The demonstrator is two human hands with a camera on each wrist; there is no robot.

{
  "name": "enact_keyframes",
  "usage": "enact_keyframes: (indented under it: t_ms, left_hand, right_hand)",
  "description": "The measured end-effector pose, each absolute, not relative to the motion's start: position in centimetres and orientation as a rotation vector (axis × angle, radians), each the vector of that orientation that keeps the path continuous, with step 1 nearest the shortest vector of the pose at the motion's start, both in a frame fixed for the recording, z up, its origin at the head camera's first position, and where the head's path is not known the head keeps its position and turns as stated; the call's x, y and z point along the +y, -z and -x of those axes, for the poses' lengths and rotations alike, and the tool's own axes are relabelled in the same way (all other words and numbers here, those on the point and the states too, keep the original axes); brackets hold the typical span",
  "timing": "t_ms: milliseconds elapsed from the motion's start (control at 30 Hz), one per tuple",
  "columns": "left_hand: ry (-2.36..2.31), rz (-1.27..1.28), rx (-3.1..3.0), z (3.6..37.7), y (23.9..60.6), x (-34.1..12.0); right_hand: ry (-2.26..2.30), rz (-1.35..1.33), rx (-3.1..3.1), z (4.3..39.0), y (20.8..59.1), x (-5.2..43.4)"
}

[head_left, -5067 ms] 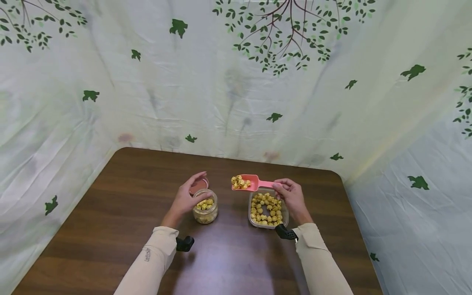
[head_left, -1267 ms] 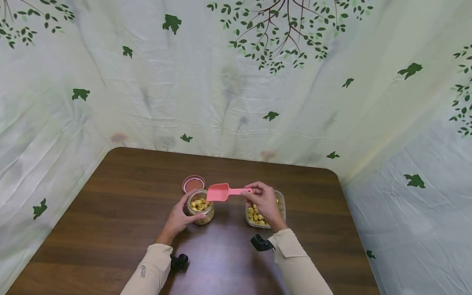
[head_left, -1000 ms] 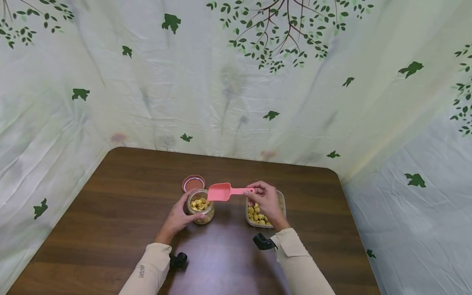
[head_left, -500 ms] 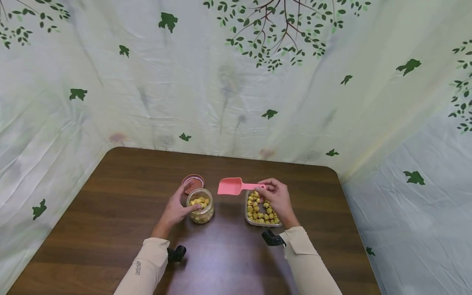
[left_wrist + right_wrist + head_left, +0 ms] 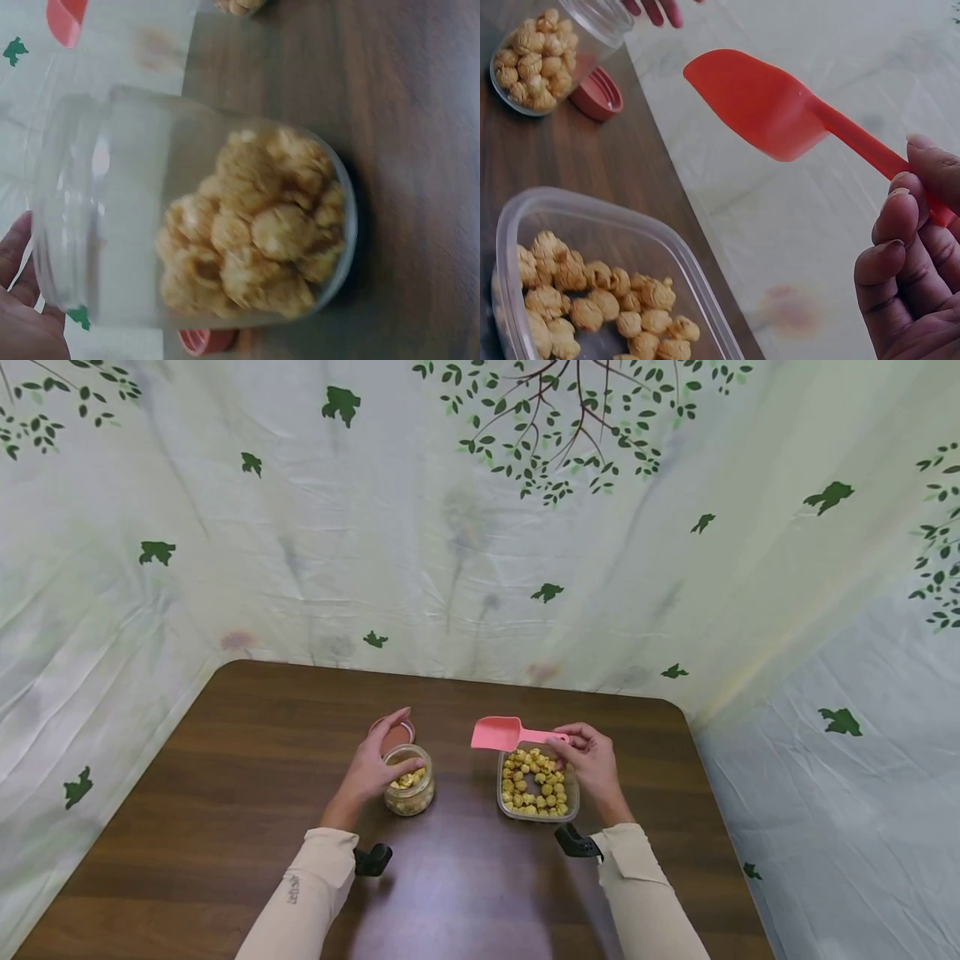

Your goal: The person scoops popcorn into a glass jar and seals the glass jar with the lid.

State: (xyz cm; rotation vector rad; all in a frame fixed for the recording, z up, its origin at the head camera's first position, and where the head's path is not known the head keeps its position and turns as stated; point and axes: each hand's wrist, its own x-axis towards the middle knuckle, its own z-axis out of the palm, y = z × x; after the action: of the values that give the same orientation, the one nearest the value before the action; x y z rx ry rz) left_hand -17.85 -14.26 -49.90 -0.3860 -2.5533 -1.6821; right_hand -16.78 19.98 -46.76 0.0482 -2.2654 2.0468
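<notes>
My left hand (image 5: 377, 766) grips a small clear glass jar (image 5: 408, 790) partly filled with caramel popcorn; the jar stands upright on the table. The left wrist view shows the jar (image 5: 225, 217) close up, with my fingers (image 5: 22, 315) at its rim. My right hand (image 5: 583, 752) pinches the handle of an empty pink scoop (image 5: 497, 732), held level above the far edge of a clear plastic container (image 5: 573, 793) of popcorn. In the right wrist view the scoop (image 5: 765, 101) hangs over the container (image 5: 675, 255), apart from the jar (image 5: 547, 52).
A red-brown lid (image 5: 398, 737) lies flat on the brown table (image 5: 247, 752) just behind the jar. A leaf-printed cloth backdrop (image 5: 480, 543) closes in the table's far and side edges. Bare table stretches left and toward me.
The scoop, which held popcorn five seconds ago and was tipped over the jar a second ago, is empty and has moved right, back over the container. My left hand has stayed on the jar.
</notes>
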Motion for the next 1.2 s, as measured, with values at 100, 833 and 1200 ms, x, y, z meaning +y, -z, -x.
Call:
enact_keyframes:
  t_ms: [100, 833, 1200]
  left_hand:
    - [1.703, 0.390, -2.550, 18.1, 49.5, -13.8]
    - [1.661, 0.568, -2.581, 18.4, 48.6, -8.9]
    - [1.756, 0.591, -2.551, 18.0, 48.6, -6.4]
  right_hand:
    - [-2.038, -0.028, -2.260, 16.8, 46.9, 20.4]
    - [-1.989, 0.110, -2.224, 16.4, 47.3, 24.0]
    - [-1.958, 0.173, -2.272, 15.5, 46.9, 25.7]
